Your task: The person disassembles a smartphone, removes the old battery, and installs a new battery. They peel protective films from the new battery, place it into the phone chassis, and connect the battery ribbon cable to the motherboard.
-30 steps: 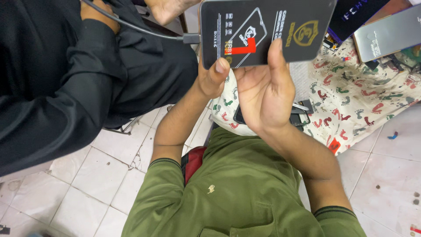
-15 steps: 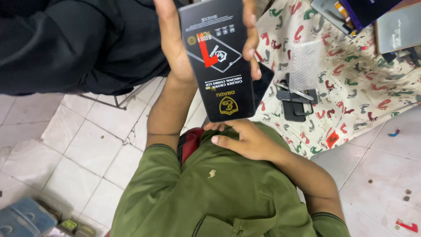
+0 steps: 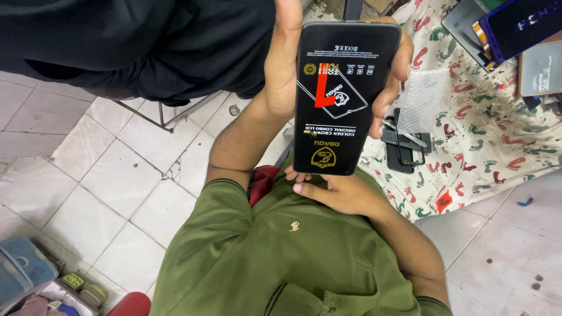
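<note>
A: Report hand status.

B: The left hand (image 3: pixel 281 82) is closed round the long edges of the black phone display panel (image 3: pixel 345 96), thumb side on one edge, fingertips (image 3: pixel 397 64) wrapped over the other. The panel is held upright in the air, printed protective film facing the camera. The right hand (image 3: pixel 336 190) lies just below the panel's lower end, fingers loosely curled, gripping nothing; whether a fingertip touches the panel cannot be told.

A: Progress?

B: The film is still fully on the panel, so by my judgement the panel is unfitted; peeling and mounting remain.

A: Surroundings, relative to the panel?

B: Just beyond its right edge, a patterned cloth (image 3: pixel 492 134) carries a dark phone frame (image 3: pixel 407 149) and a sheet of bubble wrap (image 3: pixel 424 96). Further right, near the cloth's far corner, lie flat devices (image 3: pixel 515 29). Left of the panel sits a person in black clothing (image 3: pixel 134 41).
</note>
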